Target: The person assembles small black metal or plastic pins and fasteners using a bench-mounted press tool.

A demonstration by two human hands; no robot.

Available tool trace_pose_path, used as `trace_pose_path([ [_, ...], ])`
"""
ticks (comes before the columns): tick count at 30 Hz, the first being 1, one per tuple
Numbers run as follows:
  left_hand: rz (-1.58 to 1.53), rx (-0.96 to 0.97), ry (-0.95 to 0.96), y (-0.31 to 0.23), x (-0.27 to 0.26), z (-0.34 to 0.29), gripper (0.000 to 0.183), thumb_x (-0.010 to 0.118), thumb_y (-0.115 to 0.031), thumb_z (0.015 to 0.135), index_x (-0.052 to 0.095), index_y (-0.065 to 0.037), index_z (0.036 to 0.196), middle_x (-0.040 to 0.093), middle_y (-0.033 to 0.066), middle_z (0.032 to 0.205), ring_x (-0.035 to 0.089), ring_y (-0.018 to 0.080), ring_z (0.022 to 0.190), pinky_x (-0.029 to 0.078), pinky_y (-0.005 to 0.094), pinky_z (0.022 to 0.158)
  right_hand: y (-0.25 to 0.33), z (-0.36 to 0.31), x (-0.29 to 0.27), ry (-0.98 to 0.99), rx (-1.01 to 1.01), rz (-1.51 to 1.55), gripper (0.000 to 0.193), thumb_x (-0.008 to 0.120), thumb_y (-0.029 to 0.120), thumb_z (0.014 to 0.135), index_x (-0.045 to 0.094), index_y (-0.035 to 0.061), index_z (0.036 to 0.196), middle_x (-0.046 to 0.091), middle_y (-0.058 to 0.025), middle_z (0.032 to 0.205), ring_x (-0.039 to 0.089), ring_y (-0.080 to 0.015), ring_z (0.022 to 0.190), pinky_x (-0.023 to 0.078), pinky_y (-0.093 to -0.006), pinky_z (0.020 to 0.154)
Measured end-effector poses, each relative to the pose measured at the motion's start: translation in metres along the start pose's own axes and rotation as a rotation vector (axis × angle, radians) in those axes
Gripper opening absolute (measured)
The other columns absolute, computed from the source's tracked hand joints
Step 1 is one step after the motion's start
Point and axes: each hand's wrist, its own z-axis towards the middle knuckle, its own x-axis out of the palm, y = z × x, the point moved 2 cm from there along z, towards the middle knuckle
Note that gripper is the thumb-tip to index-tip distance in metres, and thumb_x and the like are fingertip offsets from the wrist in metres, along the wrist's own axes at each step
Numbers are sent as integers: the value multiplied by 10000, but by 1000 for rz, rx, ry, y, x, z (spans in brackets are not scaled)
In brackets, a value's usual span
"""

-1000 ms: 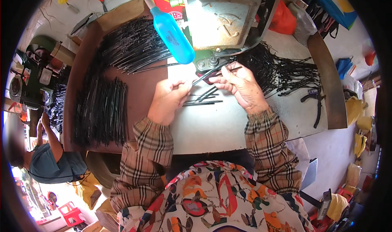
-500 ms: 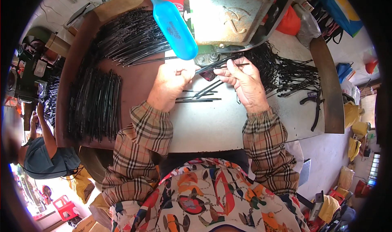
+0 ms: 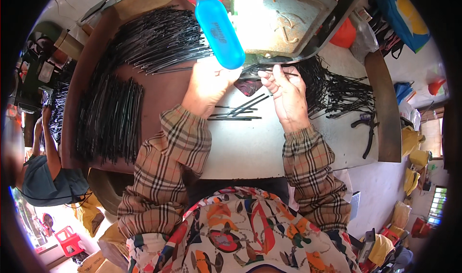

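My right hand [image 3: 289,95] is closed, thumb and fingers pinching a thin black rod [image 3: 290,74] just below the rusty metal machine housing [image 3: 284,25]. My left hand [image 3: 208,84] is raised to the same machine, its fingers closed. Glare and a blue bottle-shaped piece [image 3: 220,32] hide the fingertips and whatever they hold. Between and below my hands, several loose black rods [image 3: 236,111] lie crossed on the pale tabletop [image 3: 245,148]. A dark reddish patch of cloth or similar [image 3: 249,87] shows under the machine.
Black rods lie in a neat stack [image 3: 109,121] at left and a fanned pile [image 3: 161,39] behind it. A tangled heap [image 3: 344,92] lies right, beside black-handled pliers [image 3: 368,133]. Raised boards [image 3: 389,114] edge the table. Another person's arm [image 3: 50,138] shows far left.
My left hand has risen toward the machine, its fingertips passing behind the blue piece. The right hand stays near the machine, still pinching a rod. The whole view has shifted slightly.
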Motion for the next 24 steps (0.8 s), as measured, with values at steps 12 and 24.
trace_pose_path([
  [12,-33,-74,-8,9,-3,15,133,707,-39,781,675,23,894,653,58,803,591,122,713,479,247,642,-1,5,-2,-7,4,-29,97,551,81,938,564,4,995,656,-140,975,677,-212,839,577,-285,745],
  [24,-63,-241,-50,2,0,15,100,696,-67,759,619,-36,703,549,-4,611,430,54,459,305,213,403,3,5,-2,-21,-47,-69,124,557,84,937,539,-18,1004,651,-160,951,680,-220,814,581,-282,718],
])
